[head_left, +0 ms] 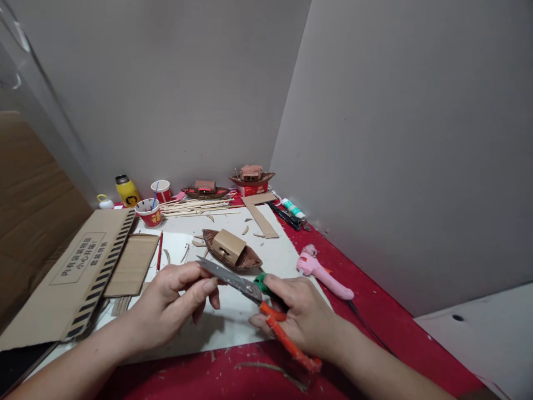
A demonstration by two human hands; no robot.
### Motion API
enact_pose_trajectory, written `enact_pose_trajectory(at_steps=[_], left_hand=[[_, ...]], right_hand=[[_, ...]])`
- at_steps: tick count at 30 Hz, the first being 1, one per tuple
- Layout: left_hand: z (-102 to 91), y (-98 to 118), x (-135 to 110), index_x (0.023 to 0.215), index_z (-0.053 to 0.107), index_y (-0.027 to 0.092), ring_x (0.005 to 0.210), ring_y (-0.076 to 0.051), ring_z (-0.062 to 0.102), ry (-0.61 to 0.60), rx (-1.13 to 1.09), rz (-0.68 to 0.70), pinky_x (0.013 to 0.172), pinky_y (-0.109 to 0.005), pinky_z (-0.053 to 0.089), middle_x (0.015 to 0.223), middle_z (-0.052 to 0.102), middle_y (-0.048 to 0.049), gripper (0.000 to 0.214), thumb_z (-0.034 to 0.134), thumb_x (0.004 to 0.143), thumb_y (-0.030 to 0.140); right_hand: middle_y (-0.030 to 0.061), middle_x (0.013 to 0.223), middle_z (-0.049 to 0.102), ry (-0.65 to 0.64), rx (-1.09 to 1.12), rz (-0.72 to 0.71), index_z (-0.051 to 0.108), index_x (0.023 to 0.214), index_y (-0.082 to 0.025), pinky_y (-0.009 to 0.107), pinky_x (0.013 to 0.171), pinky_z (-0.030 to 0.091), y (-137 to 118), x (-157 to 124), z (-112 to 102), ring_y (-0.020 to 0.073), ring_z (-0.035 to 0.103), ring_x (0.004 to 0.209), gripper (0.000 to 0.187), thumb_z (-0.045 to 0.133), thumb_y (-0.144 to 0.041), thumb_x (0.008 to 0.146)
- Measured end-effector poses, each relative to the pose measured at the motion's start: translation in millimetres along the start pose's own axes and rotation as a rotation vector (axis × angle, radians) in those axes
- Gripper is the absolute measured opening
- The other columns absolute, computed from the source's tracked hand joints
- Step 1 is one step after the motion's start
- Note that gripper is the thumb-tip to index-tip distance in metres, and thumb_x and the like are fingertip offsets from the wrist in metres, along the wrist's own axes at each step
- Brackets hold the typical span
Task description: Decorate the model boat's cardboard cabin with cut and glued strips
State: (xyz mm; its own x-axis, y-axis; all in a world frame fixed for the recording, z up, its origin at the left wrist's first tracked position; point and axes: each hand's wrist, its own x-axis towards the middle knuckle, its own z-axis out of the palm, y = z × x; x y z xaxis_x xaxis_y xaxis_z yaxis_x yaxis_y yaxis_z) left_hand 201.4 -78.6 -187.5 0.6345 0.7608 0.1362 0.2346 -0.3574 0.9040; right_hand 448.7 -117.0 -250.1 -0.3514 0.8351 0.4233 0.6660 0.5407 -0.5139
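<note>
My right hand [306, 314] is closed around the orange handles of a pair of scissors [250, 291], whose grey blades point left. My left hand [177, 303] is pinched at the blade tips, thumb against fingers; what it pinches is too small to make out. Just beyond the blades a small brown model boat [246, 259] with a cardboard cabin lies on a white sheet [233, 322].
A pink glue gun [322, 272] lies on the red table to the right. Cardboard pieces [75, 272] lie to the left. At the back stand a yellow bottle [127, 190], two paper cups [150, 212], wooden sticks [195, 206] and two more model boats [252, 178]. Grey walls close in behind and to the right.
</note>
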Motion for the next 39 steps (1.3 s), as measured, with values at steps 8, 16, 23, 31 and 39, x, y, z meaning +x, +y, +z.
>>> enact_pose_trajectory(at_steps=[8,16,23,31,39], left_hand=[[0.8,-4.4,8.6,0.104,0.052,0.02,0.043,-0.008,0.06,-0.079,-0.706,-0.093,0.044,-0.017,0.043,0.086,0.077,-0.0085,0.016,0.053,0.096,0.033],[-0.7,-7.8,15.3,0.094,0.061,0.017,0.081,-0.014,0.068,0.099,-0.855,-0.094,0.066,-0.024,0.058,0.099,0.072,-0.0067,0.011,0.066,0.088,0.025],[1.7,-11.8,16.5,0.094,0.073,0.014,0.057,-0.006,0.059,0.111,-0.909,-0.152,0.056,-0.016,0.054,0.07,0.064,0.0003,0.013,0.072,0.084,0.022],[6.2,-10.2,11.9,0.094,0.067,0.017,0.058,-0.006,0.064,0.049,-0.932,-0.145,0.058,-0.015,0.052,0.073,0.069,0.0008,0.018,0.076,0.079,0.02],[12.0,-11.1,11.0,0.09,0.063,0.014,0.061,-0.009,0.066,0.088,-0.811,-0.146,0.06,-0.017,0.053,0.069,0.07,-0.0009,0.021,0.077,0.078,0.024]], right_hand=[[-0.0086,0.055,0.039,-0.064,0.264,0.213,0.039,0.07,-0.024,0.022,0.047,0.031,-4.3,3.5,-2.1,0.0092,0.033,0.049,0.029,0.065,-0.036,0.076],[-0.0093,0.054,0.04,-0.017,0.226,0.193,0.036,0.07,-0.025,0.022,0.047,0.029,-6.9,5.5,-4.2,0.0093,0.032,0.049,0.025,0.06,-0.028,0.072],[-0.0093,0.053,0.039,-0.019,0.191,0.179,0.034,0.07,-0.025,0.023,0.047,0.028,-6.4,5.8,-3.0,0.0095,0.03,0.047,0.028,0.061,-0.033,0.073],[-0.0026,0.066,0.055,-0.056,-0.127,0.122,0.039,0.083,-0.024,0.027,0.052,0.034,-5.9,6.4,0.2,0.016,0.048,0.055,0.031,0.065,-0.039,0.074],[0.0085,0.078,0.064,0.117,-0.357,-0.042,0.048,0.095,-0.018,0.034,0.059,0.043,3.3,5.9,5.4,0.0247,0.061,0.067,0.04,0.05,-0.057,0.087]])
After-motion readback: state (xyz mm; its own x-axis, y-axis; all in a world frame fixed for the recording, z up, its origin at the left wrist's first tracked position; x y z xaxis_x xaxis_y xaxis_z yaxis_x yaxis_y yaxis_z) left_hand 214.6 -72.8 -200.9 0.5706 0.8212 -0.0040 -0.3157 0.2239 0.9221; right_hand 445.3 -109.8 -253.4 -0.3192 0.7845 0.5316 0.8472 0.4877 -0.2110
